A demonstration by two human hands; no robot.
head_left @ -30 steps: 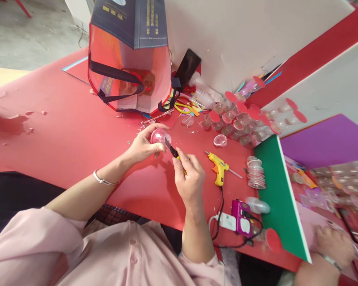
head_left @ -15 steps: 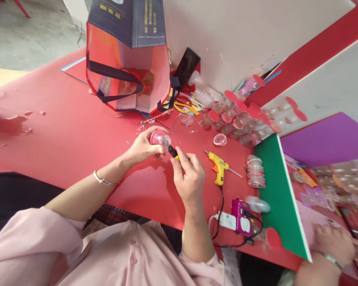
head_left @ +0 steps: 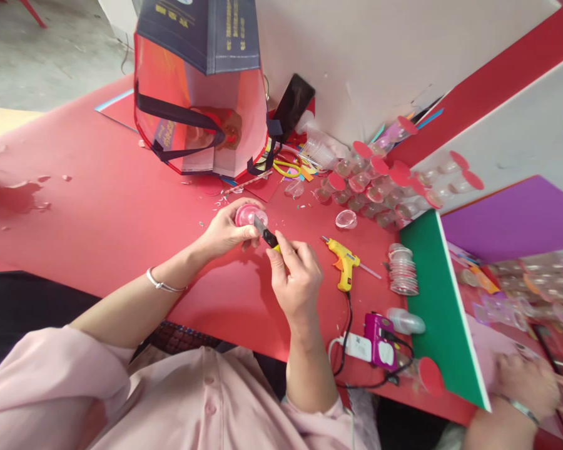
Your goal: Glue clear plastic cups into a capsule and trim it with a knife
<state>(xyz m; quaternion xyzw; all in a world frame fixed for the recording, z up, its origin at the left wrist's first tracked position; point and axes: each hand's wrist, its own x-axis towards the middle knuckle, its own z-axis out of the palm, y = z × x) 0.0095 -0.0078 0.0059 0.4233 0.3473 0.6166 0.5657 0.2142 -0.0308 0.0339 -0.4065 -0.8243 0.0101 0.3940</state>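
Nearest, the right hand [head_left: 296,282] is gripping a small knife [head_left: 266,235], black with a yellow handle, its blade pointing up and left. The blade tip is touching the dome [head_left: 248,215], a small clear plastic half-sphere tinted pink, which the left hand [head_left: 228,230] is pinching between thumb and fingers just above the red table [head_left: 103,212]. One dome is in hand and one knife.

Right of the hands, one yellow glue gun [head_left: 342,262] is lying on the table, its cord running down toward one white power strip [head_left: 356,347] and one magenta box [head_left: 379,340]. Beside the gun, one stack of clear discs [head_left: 402,270] is sitting against a green board [head_left: 443,312]. At the lower right corner, another person's hand [head_left: 525,386] is resting on a pink surface.

Farther off, a loose dome [head_left: 346,219] is lying alone, and behind it a heap of clear cups with red lids [head_left: 380,181] is crowding together, too many and too overlapped to count. At the back, one red bag [head_left: 201,94] is standing open, with one dark phone [head_left: 294,107] leaning beside it.
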